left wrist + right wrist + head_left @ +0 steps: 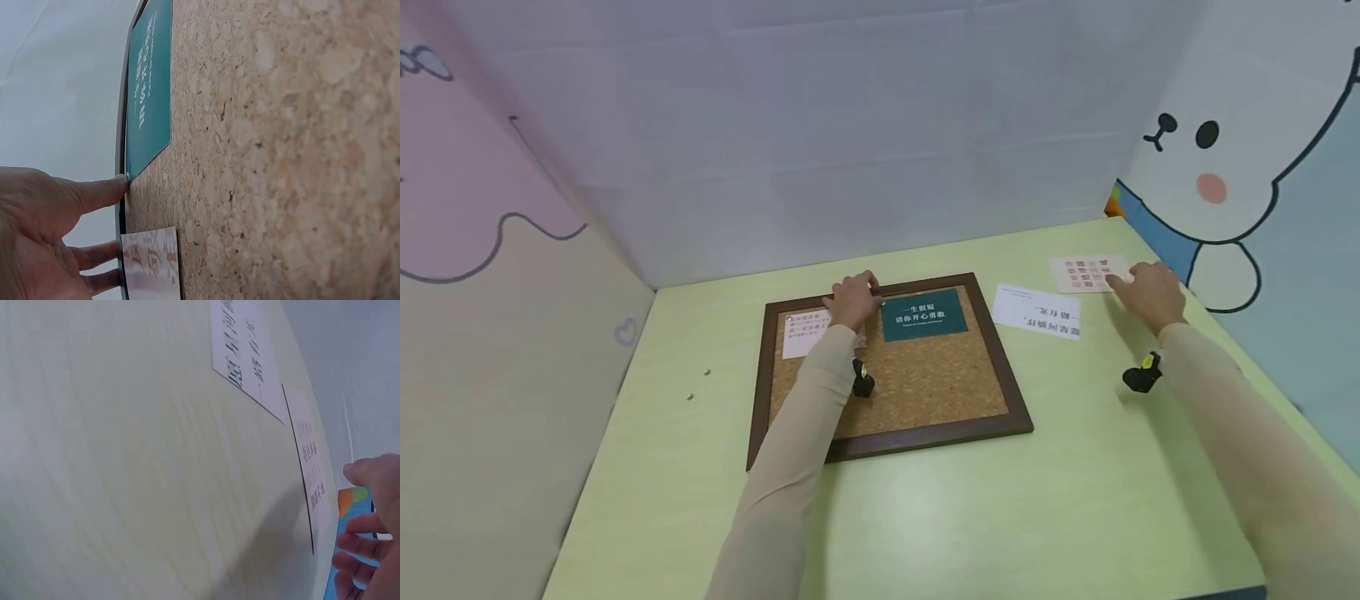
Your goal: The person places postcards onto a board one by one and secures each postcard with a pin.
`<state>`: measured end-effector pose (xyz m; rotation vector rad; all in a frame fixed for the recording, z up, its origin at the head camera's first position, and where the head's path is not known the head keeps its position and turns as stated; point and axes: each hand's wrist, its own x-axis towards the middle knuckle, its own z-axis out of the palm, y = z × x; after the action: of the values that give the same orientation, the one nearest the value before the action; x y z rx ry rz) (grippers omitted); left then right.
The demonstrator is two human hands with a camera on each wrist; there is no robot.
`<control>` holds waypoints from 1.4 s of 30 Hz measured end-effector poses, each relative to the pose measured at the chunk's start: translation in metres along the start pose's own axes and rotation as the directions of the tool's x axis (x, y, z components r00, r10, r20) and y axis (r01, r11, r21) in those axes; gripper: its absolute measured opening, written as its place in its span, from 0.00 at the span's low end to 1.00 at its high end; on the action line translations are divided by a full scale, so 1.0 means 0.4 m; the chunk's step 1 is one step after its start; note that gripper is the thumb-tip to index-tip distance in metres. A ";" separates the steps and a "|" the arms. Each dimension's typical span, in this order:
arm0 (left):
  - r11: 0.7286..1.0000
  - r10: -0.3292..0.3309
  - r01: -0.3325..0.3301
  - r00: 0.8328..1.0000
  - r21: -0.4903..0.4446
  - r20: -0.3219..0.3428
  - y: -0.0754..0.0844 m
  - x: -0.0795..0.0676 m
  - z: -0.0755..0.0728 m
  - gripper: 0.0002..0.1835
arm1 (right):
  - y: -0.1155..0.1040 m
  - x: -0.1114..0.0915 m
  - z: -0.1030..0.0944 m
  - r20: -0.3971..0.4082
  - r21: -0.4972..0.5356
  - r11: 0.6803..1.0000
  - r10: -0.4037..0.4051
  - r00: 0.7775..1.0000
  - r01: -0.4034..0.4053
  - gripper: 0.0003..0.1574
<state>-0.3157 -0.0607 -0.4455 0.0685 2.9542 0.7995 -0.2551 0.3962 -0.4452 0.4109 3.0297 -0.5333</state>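
Observation:
A brown-framed cork board (940, 375) lies on the table, with my left hand (852, 302) at its top edge. In the left wrist view the thumb of the left hand (37, 231) is at the corner of a green card (925, 315), by a small pale pin. Its other fingers reach the frame beside a white card with reddish text (803, 335), partly hidden by the arm. Over at the right, my right hand (1150, 293) hovers by a pale card with red text (1078, 275), its fingers loosely bent around nothing. A white card with dark text (1037, 312) lies between that card and the board.
Two small pins (707, 372) lie on the pale green table (647, 467), left of the board. A white wall covering (850, 167) rises behind the table, and a cartoon-printed wall (1285, 250) stands close on the right.

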 end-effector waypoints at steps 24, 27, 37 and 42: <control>1.000 0.006 -0.006 1.000 -0.003 0.022 0.010 0.011 -0.013 0.12 | 0.024 0.073 -0.032 0.204 0.024 0.983 0.172 0.964 -0.181 0.72; 1.000 0.008 -0.007 1.000 -0.004 0.022 0.006 0.011 -0.006 0.12 | 0.021 0.067 -0.035 0.261 0.044 0.978 0.184 0.948 -0.202 0.72; 1.000 0.021 -0.021 1.000 0.001 0.014 -0.006 0.022 0.010 0.11 | 0.033 0.070 -0.030 0.328 0.139 0.937 0.263 0.908 -0.321 0.74; 1.000 0.020 -0.020 1.000 0.013 0.019 -0.013 0.030 0.014 0.11 | 0.033 0.071 -0.031 0.326 0.210 0.917 0.261 0.909 -0.338 0.72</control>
<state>-0.3271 -0.0616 -0.4535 0.1055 2.9458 0.7777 -0.2787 0.4196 -0.4402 0.7281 2.5524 -0.8846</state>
